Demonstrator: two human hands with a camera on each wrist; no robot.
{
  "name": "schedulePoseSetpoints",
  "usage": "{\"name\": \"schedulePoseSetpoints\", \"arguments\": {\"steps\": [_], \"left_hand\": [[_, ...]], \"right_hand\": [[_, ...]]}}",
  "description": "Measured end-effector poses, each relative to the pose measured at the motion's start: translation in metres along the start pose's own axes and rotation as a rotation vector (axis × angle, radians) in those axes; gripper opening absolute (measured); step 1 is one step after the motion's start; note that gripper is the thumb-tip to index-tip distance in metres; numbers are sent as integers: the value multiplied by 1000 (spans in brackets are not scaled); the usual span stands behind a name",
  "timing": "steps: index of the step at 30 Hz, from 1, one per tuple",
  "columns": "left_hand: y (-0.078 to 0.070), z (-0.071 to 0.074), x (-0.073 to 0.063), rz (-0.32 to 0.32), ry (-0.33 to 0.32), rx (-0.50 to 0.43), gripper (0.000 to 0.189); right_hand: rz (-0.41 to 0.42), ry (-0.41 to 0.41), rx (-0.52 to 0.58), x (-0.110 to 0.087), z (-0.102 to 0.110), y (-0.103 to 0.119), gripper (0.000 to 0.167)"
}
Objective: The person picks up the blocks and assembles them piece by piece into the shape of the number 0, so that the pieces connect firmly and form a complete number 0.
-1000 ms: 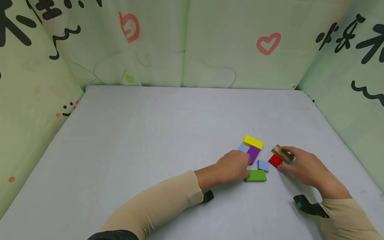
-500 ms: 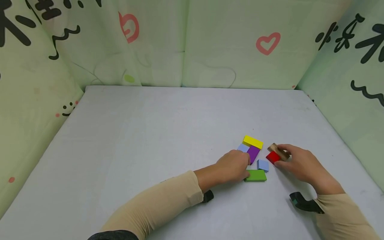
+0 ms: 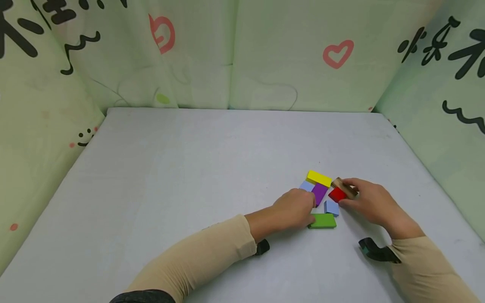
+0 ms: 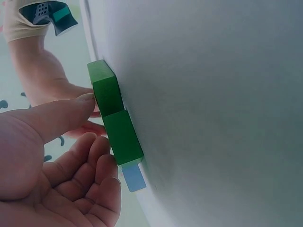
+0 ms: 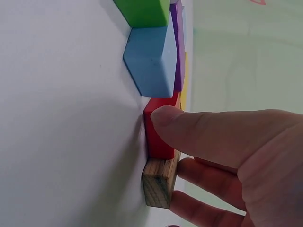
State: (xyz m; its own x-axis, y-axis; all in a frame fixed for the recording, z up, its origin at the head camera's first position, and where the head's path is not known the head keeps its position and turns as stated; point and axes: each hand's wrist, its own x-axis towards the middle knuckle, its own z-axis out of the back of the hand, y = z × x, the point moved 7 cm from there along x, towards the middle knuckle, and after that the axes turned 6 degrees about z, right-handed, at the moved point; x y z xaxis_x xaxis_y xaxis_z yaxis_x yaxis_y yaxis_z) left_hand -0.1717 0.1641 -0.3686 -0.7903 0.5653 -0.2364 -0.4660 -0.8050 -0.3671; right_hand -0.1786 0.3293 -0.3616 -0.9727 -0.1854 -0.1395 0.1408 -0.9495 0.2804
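1. Pinching red block [image 3: 337,195] and wooden block [image 3: 345,188] snugly together, our right hand [image 3: 373,203].
2. Wood's long axis runs past our fingertips toward yellow block [image 3: 319,179].
3. Left hand's [image 3: 294,209] at green block [image 3: 323,221], grip unclear.

White tabletop [image 3: 182,155]; pale green walls [image 3: 273,33] on three sides, probably fabric; red heart [image 3: 325,54], black lettering [image 3: 470,54].

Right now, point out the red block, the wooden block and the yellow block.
red block [image 3: 337,194]: head view, its top face
wooden block [image 5: 158,190]: right wrist view, its end face
yellow block [image 3: 319,178]: head view, its top face
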Motion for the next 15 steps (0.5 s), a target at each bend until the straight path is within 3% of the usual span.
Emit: {"name": "schedulePoseSetpoints", "arguments": {"steps": [15], "left_hand": [[1, 1, 0, -3, 10, -23, 29]], "right_hand": [[9, 22, 8, 15, 2, 14, 65]]}}
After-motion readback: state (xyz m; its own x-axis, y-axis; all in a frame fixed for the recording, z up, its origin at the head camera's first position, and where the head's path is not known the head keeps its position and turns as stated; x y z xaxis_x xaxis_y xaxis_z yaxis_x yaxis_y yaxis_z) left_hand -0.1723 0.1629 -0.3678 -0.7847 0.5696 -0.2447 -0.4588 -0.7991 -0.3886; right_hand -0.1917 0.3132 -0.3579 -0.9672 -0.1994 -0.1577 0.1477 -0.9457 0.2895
